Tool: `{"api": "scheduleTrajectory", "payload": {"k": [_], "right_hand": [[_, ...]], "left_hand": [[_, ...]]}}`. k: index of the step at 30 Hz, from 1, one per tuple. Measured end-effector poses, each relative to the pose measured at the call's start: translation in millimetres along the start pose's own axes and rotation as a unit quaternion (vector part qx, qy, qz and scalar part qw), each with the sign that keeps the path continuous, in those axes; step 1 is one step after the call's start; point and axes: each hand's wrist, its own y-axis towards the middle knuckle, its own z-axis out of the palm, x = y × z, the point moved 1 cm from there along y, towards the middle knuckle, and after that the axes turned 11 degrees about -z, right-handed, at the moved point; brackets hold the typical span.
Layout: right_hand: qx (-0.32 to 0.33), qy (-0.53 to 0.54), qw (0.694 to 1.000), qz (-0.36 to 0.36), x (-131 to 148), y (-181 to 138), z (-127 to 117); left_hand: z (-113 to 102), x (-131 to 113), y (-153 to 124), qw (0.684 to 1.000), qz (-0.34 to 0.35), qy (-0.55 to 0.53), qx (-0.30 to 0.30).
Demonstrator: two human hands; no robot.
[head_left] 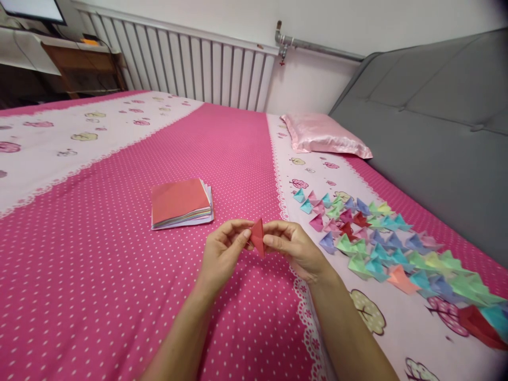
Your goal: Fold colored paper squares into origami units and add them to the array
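Observation:
A small piece of folded red paper (pixel 257 238), diamond-shaped from this side, is held above the bed between my two hands. My left hand (pixel 228 246) pinches its left side between thumb and fingers. On the right side, my right hand (pixel 293 246) grips it the same way, thumb toward me. The fingertips behind the paper are partly hidden. Left of my hands lies a stack of square coloured paper (pixel 180 201) with a red sheet on top. To the right, several folded paper boats (pixel 377 251) in many colours stand in rows.
The bed has a pink dotted cover (pixel 99 264) with white printed bands. A pink pillow (pixel 323 135) rests near the grey headboard (pixel 428 100). Behind the bed are a white radiator (pixel 182 58) and a pipe (pixel 321 47). A desk (pixel 79 63) with a monitor (pixel 34 9) stands far left.

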Motion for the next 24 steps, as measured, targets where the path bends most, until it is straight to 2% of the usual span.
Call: {"api": "scheduleTrajectory", "payload": {"k": [14, 21, 24], "right_hand": [[0.012, -0.046, 0.999, -0.013, 2.2, -0.1, 0.2], [-0.025, -0.167, 0.98, -0.104, -0.4, 0.2, 3.0], [-0.038, -0.216, 0.969, -0.117, -2.9, 0.6, 5.3]], "left_hand": [[-0.9, 0.0, 0.9, 1.0, -0.003, -0.002, -0.006], [-1.8, -0.4, 0.0, 0.999, -0.011, 0.006, -0.031], [0.4, -0.9, -0.6, 0.999, -0.009, 0.013, -0.044]]}}
